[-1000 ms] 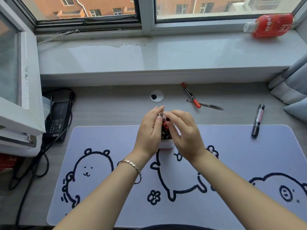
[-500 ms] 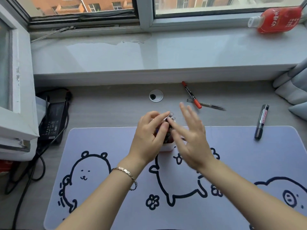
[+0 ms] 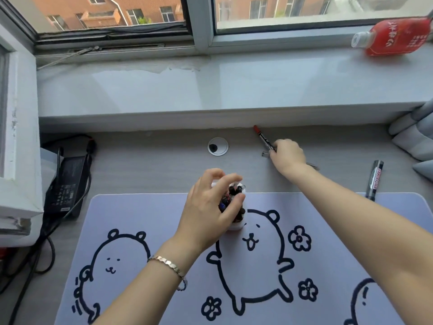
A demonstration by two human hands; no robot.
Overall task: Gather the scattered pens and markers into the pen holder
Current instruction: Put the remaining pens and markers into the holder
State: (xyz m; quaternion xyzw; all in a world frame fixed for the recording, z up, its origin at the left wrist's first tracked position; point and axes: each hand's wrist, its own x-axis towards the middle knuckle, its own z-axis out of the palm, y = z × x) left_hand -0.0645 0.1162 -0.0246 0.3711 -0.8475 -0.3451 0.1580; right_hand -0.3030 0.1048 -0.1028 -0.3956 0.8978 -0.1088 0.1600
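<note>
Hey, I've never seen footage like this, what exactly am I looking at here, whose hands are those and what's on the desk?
There is no machine here. A person wears a wide-angle camera on the head, so the one view looks forward and down at their own two bare arms.

The left hand, with a bracelet on the wrist, is wrapped around a small white pen holder full of pens, standing on a desk mat with cartoon bears.

The right hand reaches across the grey desk to a red-capped marker and a thin pen lying together. Whether it has gripped them yet is unclear.

A black whiteboard marker lies further right. A red bottle lies on the windowsill.
</note>
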